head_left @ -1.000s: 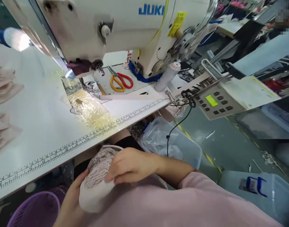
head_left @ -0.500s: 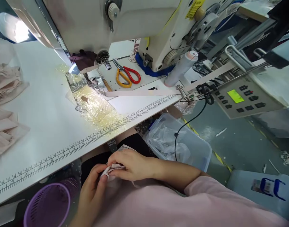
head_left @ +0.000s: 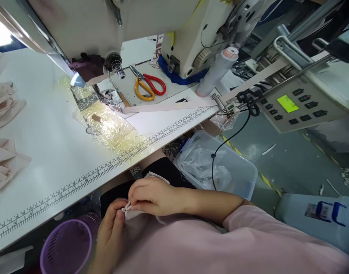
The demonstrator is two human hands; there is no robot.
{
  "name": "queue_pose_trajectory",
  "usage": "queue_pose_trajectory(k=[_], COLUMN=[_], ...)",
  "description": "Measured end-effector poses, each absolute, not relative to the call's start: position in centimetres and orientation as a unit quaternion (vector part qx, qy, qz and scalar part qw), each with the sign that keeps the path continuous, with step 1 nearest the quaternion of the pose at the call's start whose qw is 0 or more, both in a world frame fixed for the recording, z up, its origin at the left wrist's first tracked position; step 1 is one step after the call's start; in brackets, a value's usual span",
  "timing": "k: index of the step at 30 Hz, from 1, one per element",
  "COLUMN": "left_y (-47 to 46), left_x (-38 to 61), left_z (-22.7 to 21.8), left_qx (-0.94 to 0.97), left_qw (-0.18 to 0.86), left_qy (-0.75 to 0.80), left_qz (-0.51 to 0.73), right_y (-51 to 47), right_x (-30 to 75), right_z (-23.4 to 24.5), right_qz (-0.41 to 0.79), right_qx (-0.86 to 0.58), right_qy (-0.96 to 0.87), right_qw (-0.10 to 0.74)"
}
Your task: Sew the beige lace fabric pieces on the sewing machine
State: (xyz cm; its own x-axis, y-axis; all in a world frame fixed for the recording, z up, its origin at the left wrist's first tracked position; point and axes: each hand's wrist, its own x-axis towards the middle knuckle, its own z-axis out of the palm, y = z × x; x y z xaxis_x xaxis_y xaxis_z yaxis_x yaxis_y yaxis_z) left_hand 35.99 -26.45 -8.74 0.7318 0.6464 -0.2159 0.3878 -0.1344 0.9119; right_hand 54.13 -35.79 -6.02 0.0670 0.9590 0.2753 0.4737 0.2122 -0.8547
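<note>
- You sit at a white worktop (head_left: 48, 152) with a ruler strip (head_left: 106, 173) printed along its near edge; a sewing machine (head_left: 134, 23) fills the top of the view.
- Below the worktop edge, over your lap, both your forearms come in from the bottom of the view and your hands meet.
- Your right arm, in a pink sleeve (head_left: 248, 239), runs in from the right, bare from the elbow to the wrist, with the wrist bent inward.
- Your right hand (head_left: 154, 196) is curled, knuckles up, its fingertips pinched on the top edge of a small piece of pale fabric (head_left: 133, 213).
- Your left hand (head_left: 113, 232) rises from below, thumb up and fingers closed on the same piece, touching the right hand's fingertips at the fabric's corner.
- The fabric sits between the two hands, just under the worktop edge and above your lap; its shape is mostly hidden by your fingers.
- On the worktop near the needle lie scissors (head_left: 147, 85) with one red and one yellow handle, and a crinkled clear plastic sheet (head_left: 111, 129).
- More pale fabric pieces (head_left: 4, 160) are stacked at the far left.
- A purple basket (head_left: 63, 247) stands under the worktop beside your left hand, and a clear plastic bin (head_left: 220, 167) stands on the floor to your right.
- A control panel (head_left: 297, 108) with a lit green screen hangs at the right.
</note>
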Motion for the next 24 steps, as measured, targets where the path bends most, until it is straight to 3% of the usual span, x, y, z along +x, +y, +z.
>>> queue_pose_trajectory(k=[5,9,12,17,24], left_y=[-26.3,-25.6,-25.6,-26.1,-25.9], left_x=[36.4,36.9,37.2,37.3,37.2], left_z=[-8.0,-7.1,-6.7,-6.8,-6.8], left_qx=[0.784,0.882,0.908,0.905,0.910], left_qw=[0.532,0.393,0.317,0.316,0.298], left_qy=[0.280,0.164,0.174,0.190,0.190], left_qz=[0.157,0.201,0.210,0.214,0.218], right_y=[-35.9,-35.8,-35.8,-35.9,-35.8], right_x=[54.1,54.1,54.2,54.3,55.0], right_z=[-6.2,-6.3,-6.4,-6.5,-5.5], right_qz=[0.301,0.312,0.328,0.353,0.337], right_qx=[-0.572,-0.581,-0.576,-0.576,-0.584], right_qy=[-0.619,-0.608,-0.593,-0.573,-0.661], right_qw=[0.446,0.442,0.457,0.463,0.329])
